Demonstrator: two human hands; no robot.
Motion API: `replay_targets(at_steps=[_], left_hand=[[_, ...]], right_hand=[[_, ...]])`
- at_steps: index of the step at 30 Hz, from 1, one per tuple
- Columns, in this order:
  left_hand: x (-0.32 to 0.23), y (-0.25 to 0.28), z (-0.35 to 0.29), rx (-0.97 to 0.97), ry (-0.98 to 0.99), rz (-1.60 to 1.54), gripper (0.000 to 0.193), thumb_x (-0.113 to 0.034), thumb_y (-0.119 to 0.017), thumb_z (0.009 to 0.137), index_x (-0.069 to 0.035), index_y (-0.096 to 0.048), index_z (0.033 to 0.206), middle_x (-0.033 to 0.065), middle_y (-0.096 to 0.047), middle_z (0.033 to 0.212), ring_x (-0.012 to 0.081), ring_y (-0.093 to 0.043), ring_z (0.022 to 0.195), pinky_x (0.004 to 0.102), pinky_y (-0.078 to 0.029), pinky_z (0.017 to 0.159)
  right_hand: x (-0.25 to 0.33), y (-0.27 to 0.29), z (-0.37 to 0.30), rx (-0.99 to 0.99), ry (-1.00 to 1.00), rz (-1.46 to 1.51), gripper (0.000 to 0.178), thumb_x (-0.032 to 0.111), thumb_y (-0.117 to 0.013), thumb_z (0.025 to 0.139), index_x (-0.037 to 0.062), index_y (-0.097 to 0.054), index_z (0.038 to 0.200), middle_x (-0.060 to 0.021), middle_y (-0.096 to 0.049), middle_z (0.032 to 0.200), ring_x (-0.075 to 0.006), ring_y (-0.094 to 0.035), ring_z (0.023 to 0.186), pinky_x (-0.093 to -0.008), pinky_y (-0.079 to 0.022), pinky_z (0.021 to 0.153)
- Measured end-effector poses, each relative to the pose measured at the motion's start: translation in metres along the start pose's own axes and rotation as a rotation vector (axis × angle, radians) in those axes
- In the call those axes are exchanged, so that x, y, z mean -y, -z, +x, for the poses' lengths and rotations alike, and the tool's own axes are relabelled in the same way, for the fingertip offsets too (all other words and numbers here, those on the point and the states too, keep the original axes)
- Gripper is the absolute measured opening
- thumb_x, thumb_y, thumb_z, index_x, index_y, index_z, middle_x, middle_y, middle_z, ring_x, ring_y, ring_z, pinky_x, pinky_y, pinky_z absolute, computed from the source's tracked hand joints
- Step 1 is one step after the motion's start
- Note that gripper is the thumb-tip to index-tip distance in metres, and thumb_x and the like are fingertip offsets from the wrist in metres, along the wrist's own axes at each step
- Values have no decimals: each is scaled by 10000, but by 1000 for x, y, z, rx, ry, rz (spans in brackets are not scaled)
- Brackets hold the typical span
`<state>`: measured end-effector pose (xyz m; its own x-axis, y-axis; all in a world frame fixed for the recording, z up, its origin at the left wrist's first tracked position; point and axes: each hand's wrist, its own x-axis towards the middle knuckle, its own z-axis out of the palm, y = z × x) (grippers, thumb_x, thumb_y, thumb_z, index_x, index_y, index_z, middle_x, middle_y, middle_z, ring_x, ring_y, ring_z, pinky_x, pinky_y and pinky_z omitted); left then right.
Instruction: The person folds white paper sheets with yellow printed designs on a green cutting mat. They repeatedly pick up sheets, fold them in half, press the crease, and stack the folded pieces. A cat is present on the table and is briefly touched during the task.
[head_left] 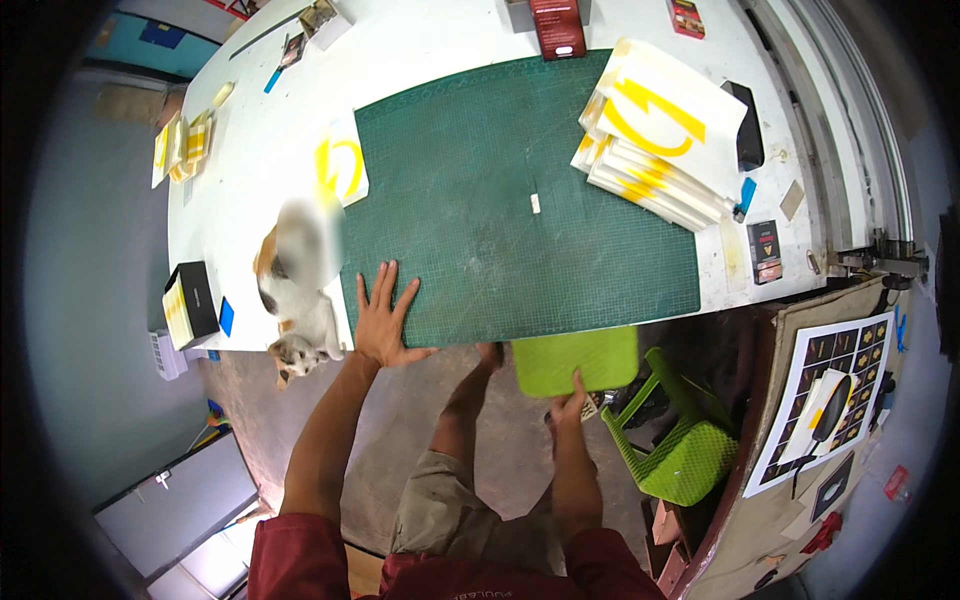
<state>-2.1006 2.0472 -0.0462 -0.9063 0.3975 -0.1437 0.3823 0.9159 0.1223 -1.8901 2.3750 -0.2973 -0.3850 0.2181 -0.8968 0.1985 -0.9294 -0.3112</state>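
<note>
The middle of the green gridded cutting mat [480, 215] lies open — only a small white scrap [535, 203] interrupts it. The stack of white sheets with yellow printed shapes [650, 140] blocks its far right corner. At the near left edge, the left hand [385, 320] lies flat, and a white-and-orange cat [295, 290] — partly blurred — crowds the table just beside it. Below the table edge, a lime-green plastic chair [610, 385] fills the right side.

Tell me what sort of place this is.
Probably a small sign or sticker workshop: a green cutting mat covers the white table, a stack of sheets with yellow cut-out shapes lies on it, and a knife sits beside the stack.
</note>
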Motion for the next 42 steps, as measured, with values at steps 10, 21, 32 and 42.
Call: replay_targets(at_steps=[10,21,32,42], left_hand=[[11,5,-6,34,11,-97,1169,-812,-680,646,-147,-352,1549,299,-172,1617,471,-152,1509,744,-26,1135],[6,3,-1,21,25,-224,1022,-781,-654,712,-219,-413,1532,226,-219,1629,385,-181,1524,741,-78,1144],[13,7,-1,9,56,-231,1074,-803,-698,625,-210,-475,1493,246,-248,1614,406,-220,1510,716,-62,1160],[6,10,1,-37,48,-240,1061,-750,-738,608,-196,-487,1478,239,-296,1594,409,-258,1494,705,-89,1164]], right_hand=[[-25,10,-86,-245,-395,-915,749,388,-741,891,171,-352,1493,-122,-432,1469,-337,-501,1274,-474,-557,802],[17,-154,-43,361,908,-2361,774,409,-700,832,44,-423,1456,-257,-400,1469,-432,-413,1319,-563,-354,1072],[-13,-212,34,900,526,-2425,886,472,-722,779,69,-411,1504,-225,-398,1532,-397,-403,1386,-523,-319,1141],[22,-238,43,1040,569,-2463,925,488,-743,748,68,-413,1503,-226,-396,1537,-398,-394,1397,-514,-314,1146]])
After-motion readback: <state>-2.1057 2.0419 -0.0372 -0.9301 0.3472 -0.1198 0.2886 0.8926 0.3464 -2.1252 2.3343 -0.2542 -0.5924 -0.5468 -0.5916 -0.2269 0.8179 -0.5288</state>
